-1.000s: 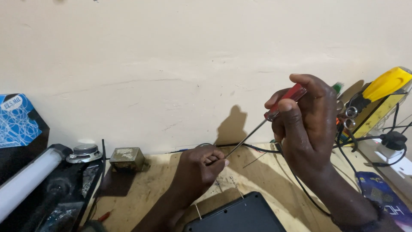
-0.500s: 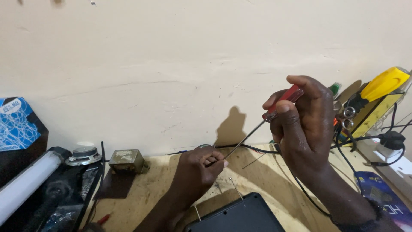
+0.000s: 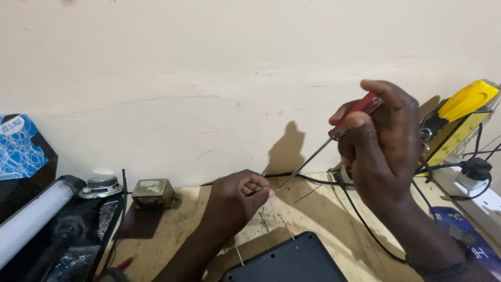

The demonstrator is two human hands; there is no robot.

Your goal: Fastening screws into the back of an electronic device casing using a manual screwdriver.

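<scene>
My right fingers (image 3: 365, 125) pinch the red screwdriver (image 3: 334, 137) pen-style for control, its tip meeting a small part, hidden from view, pinched steady in my left fingers (image 3: 255, 187).

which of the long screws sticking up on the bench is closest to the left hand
The screw standing just under the left hand, by its fingertips; the second screw stands further right, and the third is nearer the black case.

A cluttered wooden workbench (image 3: 172, 245) against a cream wall.

On its bare plywood lie a small metal transformer (image 3: 153, 192), a round speaker (image 3: 102, 186), a white tube lamp (image 3: 31, 222), black cables (image 3: 365, 230) and a dark plastic case (image 3: 292, 261) (front edge, partly cropped).
</scene>
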